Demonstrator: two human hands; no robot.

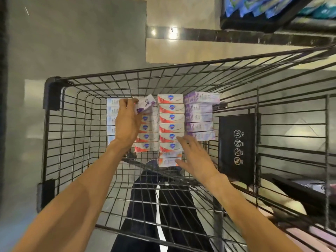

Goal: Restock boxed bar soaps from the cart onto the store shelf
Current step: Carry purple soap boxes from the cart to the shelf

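Note:
Several boxed bar soaps stand in rows inside the black wire cart (54, 110): a pale blue row at the left (111, 120), two red-and-white rows (171, 117) in the middle and a purple row (199, 117) at the right. My left hand (127, 120) grips a purple-and-white soap box (145, 105), tilted above the left rows. Over the near end of the red row hovers my right hand (194, 159), fingers spread and holding nothing.
A black child-seat flap with warning icons (236, 148) hangs on the cart's right side. A store shelf with blue packets (263, 8) is at the top right. My dark trousers (163, 206) show through the cart's floor. Grey floor lies to the left.

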